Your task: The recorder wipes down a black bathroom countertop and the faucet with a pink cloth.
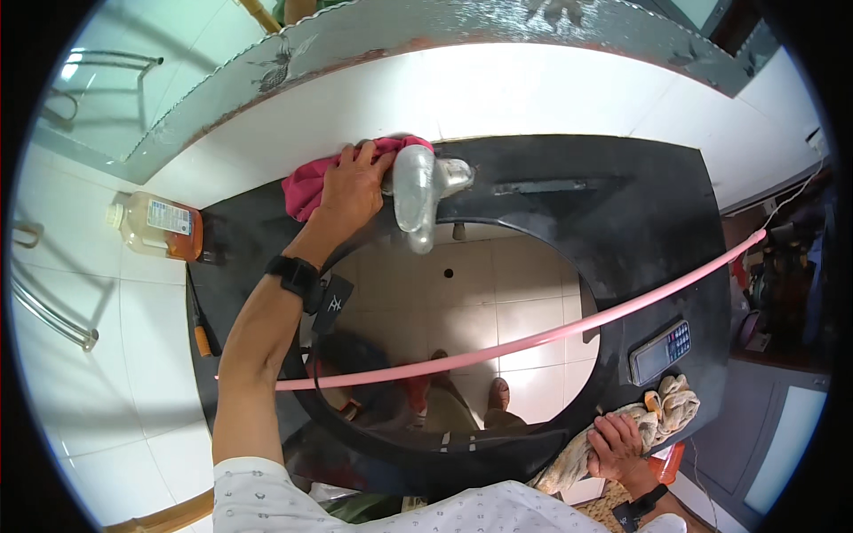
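My left hand [354, 188] reaches to the back of the black countertop [662, 191], its fingers bent over a bunched red cloth [308, 184]. The cloth lies just left of the metal faucet [415, 191], and part of it goes behind the faucet. At the near right edge, my right hand [615, 447] rests on a stained beige rag [675, 407], with fingers lying over it and slightly apart. A long pink tube [533, 340] stretches across the big oval opening in the countertop and passes by my left forearm.
Floor tiles [462, 266] and feet show through the opening. A mobile phone [659, 353] lies at the right. On the left are a bottle of amber liquid [164, 226] and an orange-handled tool [203, 341]. A framed mirror [373, 40] spans the back wall.
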{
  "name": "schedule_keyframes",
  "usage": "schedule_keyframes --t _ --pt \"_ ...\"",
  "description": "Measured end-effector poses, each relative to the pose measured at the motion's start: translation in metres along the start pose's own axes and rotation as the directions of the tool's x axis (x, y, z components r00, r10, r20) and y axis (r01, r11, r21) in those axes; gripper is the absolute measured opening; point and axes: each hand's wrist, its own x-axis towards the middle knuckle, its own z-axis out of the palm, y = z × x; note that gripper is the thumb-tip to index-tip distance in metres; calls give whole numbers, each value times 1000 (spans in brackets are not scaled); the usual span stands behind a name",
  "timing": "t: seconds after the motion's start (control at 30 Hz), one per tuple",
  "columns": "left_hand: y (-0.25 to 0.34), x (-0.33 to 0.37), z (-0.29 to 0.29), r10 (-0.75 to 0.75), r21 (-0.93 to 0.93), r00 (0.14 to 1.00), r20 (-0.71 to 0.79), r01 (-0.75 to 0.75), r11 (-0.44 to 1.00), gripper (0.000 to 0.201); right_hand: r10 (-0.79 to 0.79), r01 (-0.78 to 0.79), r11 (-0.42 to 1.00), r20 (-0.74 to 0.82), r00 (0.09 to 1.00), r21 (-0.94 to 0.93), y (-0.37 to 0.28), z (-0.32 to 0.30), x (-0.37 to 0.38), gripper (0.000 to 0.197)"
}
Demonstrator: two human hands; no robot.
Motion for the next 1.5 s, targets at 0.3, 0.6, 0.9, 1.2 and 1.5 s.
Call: schedule_keyframes --t 0.3,0.6,0.9,1.2,1.5 --pt "-164 -91 49 -78 165 976 -202 113 980 44 22 -20 999 80 997 -26 -3 7 -3 29" --pt "-178 -150 14 -503 -137 861 -81 490 861 22 -13 15 999 53 999 -36 0 5 0 33" --pt "-46 14 -33 113 -177 736 -668 -305 936 21 35 -30 997 67 997 -78 -3 0 -1 28" --pt "-78 -2 11 374 288 870 -320 -287 914 31 50 -45 996 70 996 -71 -3 -4 2 24" --pt "-54 14 -24 374 2 829 -415 -411 912 33 50 -49 999 55 997 -22 -3 -5 8 24"
